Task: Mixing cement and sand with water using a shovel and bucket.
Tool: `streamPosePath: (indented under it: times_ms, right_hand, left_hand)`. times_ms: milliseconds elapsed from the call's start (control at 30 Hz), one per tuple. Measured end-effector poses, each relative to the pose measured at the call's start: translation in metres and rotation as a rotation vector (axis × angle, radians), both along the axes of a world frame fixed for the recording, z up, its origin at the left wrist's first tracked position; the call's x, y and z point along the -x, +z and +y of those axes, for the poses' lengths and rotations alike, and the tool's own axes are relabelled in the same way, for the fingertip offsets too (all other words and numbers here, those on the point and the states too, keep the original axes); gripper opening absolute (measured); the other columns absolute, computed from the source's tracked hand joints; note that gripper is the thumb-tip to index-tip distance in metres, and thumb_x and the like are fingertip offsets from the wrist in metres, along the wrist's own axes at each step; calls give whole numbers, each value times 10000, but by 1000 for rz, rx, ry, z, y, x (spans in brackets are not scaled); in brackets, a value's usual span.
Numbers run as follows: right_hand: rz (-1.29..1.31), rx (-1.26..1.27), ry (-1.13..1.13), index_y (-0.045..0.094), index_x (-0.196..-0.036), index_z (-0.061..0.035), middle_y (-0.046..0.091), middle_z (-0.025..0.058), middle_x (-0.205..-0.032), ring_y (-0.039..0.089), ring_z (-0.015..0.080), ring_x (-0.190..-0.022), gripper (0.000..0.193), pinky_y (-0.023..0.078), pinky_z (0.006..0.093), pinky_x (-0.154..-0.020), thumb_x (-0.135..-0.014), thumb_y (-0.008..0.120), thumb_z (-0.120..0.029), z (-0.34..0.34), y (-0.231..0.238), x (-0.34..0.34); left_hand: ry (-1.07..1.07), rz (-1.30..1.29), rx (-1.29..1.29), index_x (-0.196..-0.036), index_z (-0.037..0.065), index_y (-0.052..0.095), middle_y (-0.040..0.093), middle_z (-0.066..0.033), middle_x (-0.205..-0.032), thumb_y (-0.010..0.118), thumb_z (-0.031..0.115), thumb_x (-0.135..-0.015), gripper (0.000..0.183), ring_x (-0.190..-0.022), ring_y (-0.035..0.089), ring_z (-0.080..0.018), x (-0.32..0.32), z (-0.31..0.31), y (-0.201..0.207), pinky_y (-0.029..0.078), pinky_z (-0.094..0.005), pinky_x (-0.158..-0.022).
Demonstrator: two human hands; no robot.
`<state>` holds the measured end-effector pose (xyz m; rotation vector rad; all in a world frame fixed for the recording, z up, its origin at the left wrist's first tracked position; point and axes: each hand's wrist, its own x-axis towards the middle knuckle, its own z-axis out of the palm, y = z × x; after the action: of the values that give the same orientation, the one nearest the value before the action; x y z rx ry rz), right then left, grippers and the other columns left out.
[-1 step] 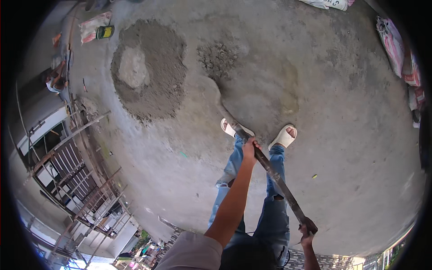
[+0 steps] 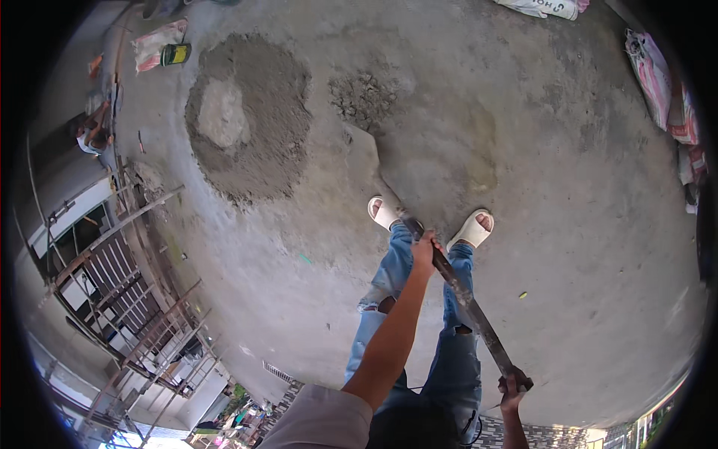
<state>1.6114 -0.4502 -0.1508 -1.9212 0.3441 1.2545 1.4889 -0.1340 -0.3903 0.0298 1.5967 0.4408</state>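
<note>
Grey at the blade of the shovel: shifted slightly right, now near the small crumbly heap. Gripped midway with left hand, fingers wrapped; at the end with right hand.

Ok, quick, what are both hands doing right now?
Left hand: closed, holding the long, dark-shafted shovel with a grey blade, partway along its shaft.
Right hand: closed, holding the same shovel's handle end.
</note>
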Motion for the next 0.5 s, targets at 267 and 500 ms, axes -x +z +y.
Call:
streamPosePath:
  times_ms: [267, 500]
  right_hand:
    - [-256, 389, -587, 445, -671, -133, 288, -40, -424, 266, 74, -309, 282, 292, 224, -312, -821, 512, -361, -77, 17, -22]
    - [-167, 370, -624, 349, -545, -184, 269, -44, -392, 280, 73, -296, 369, 306, 243, -322, -828, 506, -360, 44, -24, -41]
  left_hand:
    - [-210, 61, 117, -723, 7, 472, 477, -56, -549, 559, 58, -764, 109, -411, 503, -150, -82, -91, -8, 454, -294, -373]
    - [-268, -30, -66, -734, -22, 463, 521, -75, -569, 569, 71, -739, 141, -447, 546, -171, -92, 17, -36, 439, -289, -384]
